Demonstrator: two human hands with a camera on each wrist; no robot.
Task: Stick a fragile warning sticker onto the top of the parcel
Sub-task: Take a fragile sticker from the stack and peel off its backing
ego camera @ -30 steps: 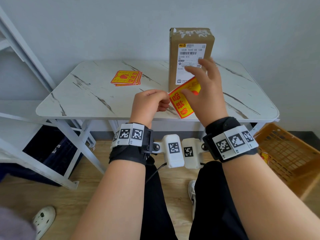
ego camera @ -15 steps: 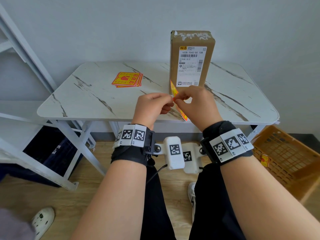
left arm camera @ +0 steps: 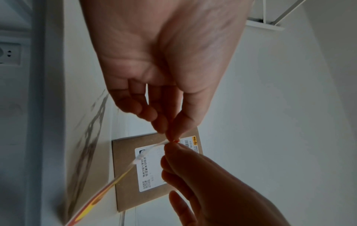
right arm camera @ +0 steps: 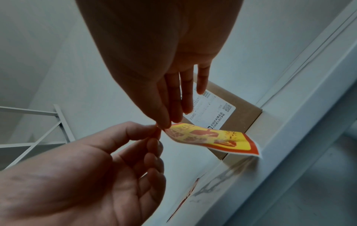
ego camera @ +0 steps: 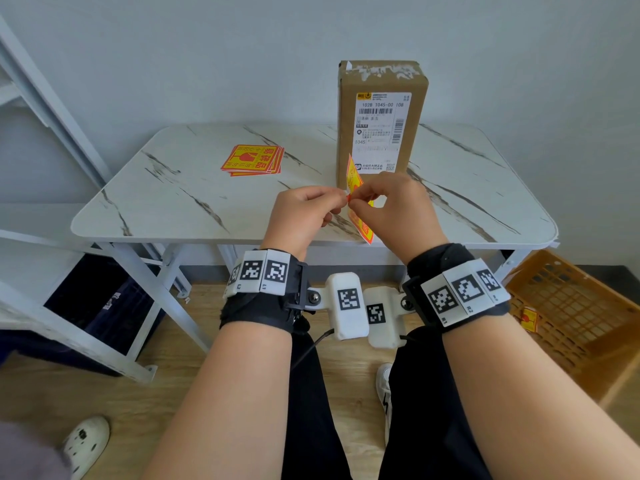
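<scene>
The brown parcel (ego camera: 381, 77) stands upright at the back of the marble table (ego camera: 173, 202), with a white shipping label on its front. In front of it, over the table's near edge, both hands hold one red and yellow fragile sticker (ego camera: 362, 226), which stands edge-on. My left hand (ego camera: 337, 199) pinches the sticker's near corner between thumb and fingertips. My right hand (ego camera: 356, 200) pinches the same corner from the other side. In the right wrist view the sticker (right arm camera: 212, 139) curls away towards the parcel (right arm camera: 243, 110). The left wrist view shows the sticker (left arm camera: 100, 194) as a thin strip.
A small stack of matching stickers (ego camera: 254, 160) lies on the table's left half. An orange plastic crate (ego camera: 581, 317) sits on the floor at the right. A white metal shelf frame (ego camera: 52, 109) stands at the left, with a dark bag under it.
A second ago my right hand lay flat behind the sticker, whose face showed. Now it has drawn in to pinch the corner beside my left fingers, and the sticker has turned edge-on.
</scene>
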